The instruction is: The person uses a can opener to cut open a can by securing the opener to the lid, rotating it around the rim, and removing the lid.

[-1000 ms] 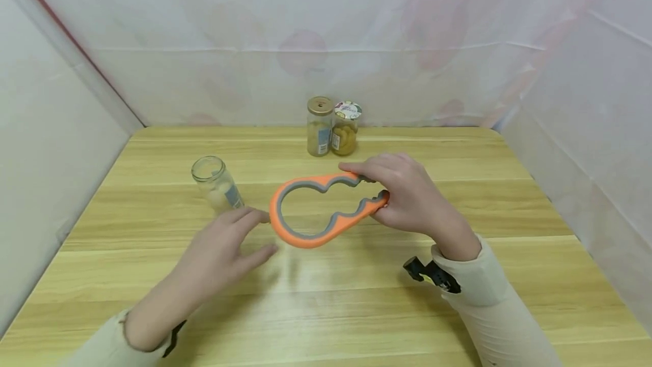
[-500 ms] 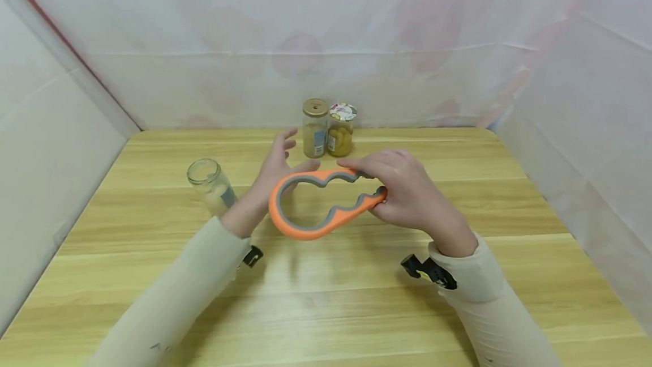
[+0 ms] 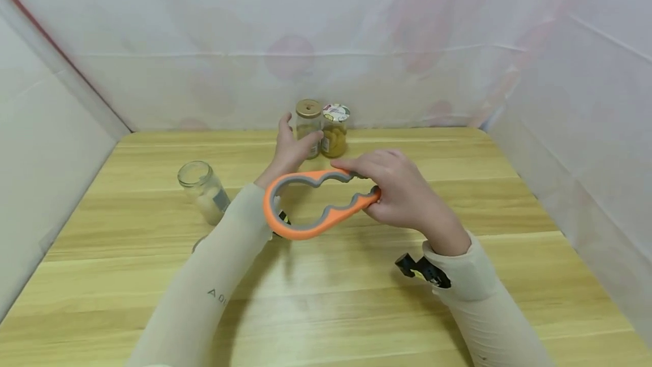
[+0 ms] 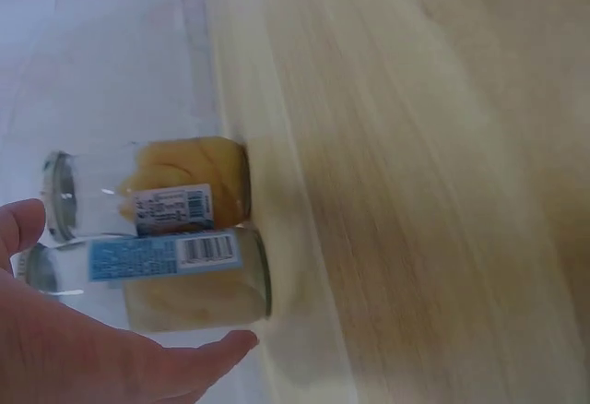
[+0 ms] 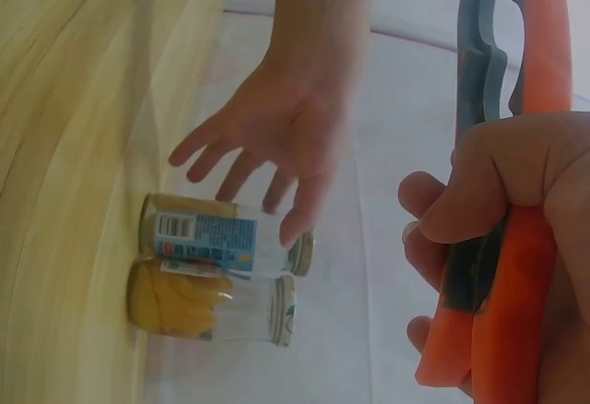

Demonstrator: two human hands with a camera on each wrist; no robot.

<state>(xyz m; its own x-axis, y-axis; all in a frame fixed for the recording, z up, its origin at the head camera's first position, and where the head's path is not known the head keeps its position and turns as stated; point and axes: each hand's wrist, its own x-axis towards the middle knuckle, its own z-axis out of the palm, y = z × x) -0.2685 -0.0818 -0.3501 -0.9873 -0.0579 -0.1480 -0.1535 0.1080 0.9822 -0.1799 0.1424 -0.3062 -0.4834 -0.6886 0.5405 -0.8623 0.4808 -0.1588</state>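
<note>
Jars (image 3: 334,141) x3, 2 w/ lids (image 3: 308,108); L hand (image 3: 292,149) spread nr those, R hand (image 3: 399,191) gripping 1 orange tool (image 3: 305,234).

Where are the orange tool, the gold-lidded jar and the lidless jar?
Orange tool (image 3: 332,218): head view, on its lower arm.
Gold-lidded jar (image 5: 219,236): right wrist view, on its blue label.
Lidless jar (image 3: 205,197): head view, on its glass body.

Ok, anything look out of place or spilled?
No spill or damage shows. The open jar stands out: lidless on the left, while the gold-lidded jar and yellow fruit jar have lids on. Something small peeks out beside the left sleeve, too hidden to identify.
</note>
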